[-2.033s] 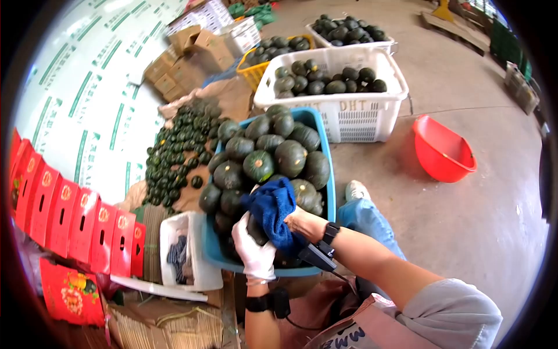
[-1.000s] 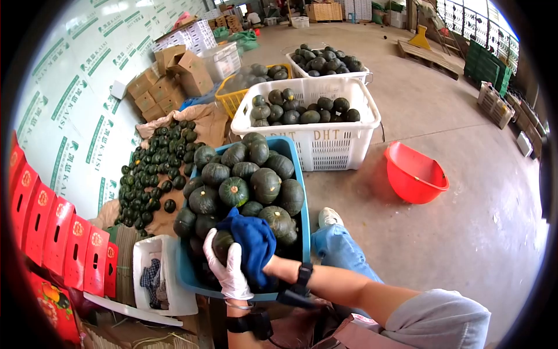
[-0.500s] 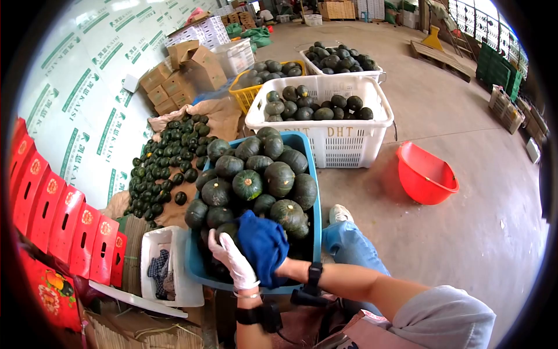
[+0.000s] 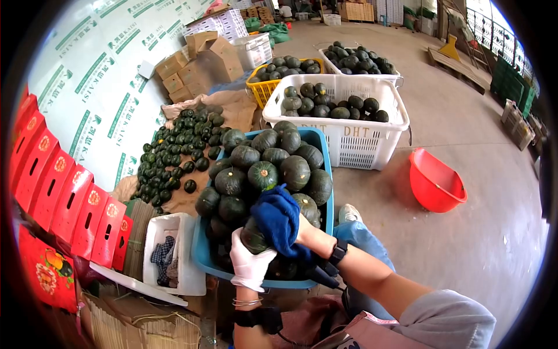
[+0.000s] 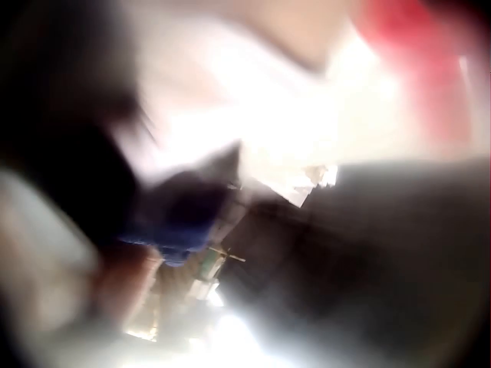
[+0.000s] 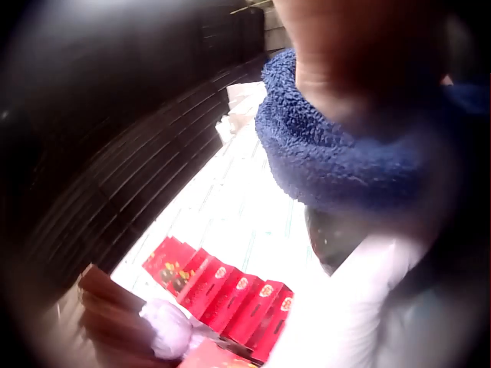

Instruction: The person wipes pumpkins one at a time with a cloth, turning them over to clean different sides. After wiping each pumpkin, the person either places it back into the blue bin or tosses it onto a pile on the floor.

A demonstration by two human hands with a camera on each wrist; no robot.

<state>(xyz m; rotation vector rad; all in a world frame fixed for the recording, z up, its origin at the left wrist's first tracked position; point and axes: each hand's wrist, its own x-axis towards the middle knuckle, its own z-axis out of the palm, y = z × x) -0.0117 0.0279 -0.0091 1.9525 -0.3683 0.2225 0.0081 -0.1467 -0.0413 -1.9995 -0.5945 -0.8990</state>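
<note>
In the head view, my left hand (image 4: 251,264), in white glove, holds one dark green kabocha squash (image 4: 253,238), with the fingers and the thumb curled around its lower side. My right hand (image 4: 304,229) is bare and goes into a blue towel (image 4: 274,216), which lies against the squash; its fingers are hidden there, so I cannot tell how far they are bent. The squash is above the near part of a blue tub (image 4: 301,284), which is heaped with other kabocha squashes (image 4: 263,174). Just beside the tub, on my left, is a white foam box (image 4: 196,262). The left wrist view is very blurred; I recognise only the blue of the towel. In the right wrist view, the towel shows its terry loops, a dark piece of the squash appears under it, and red cartons (image 6: 242,303) stand in a row farther away.
</note>
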